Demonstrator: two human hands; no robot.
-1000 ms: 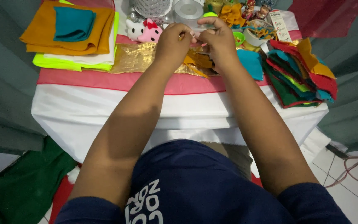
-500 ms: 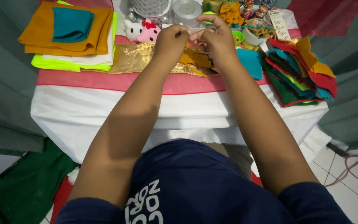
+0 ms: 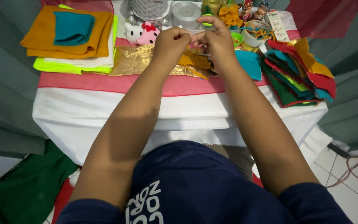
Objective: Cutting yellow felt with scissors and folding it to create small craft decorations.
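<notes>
My left hand (image 3: 171, 41) and my right hand (image 3: 214, 38) meet above the table's middle, fingertips pinched together on a small pinkish piece (image 3: 193, 42) between them. Most of that piece is hidden by my fingers. Under my hands lie orange felt scraps (image 3: 195, 63) on a gold shiny cloth (image 3: 133, 61). A teal felt piece (image 3: 249, 63) sits just right of my right wrist.
Folded orange, teal, white and neon yellow cloths (image 3: 69, 39) are stacked at the left. A fan of mixed felt sheets (image 3: 299, 72) lies at the right. Two small plush toys (image 3: 142, 34), ribbon spools (image 3: 185, 13) and trinkets line the back. The table (image 3: 104, 112) has a white cover.
Both hands have stayed pinched together at the same spot; only slight finger shifts show. The view has drifted a little.
</notes>
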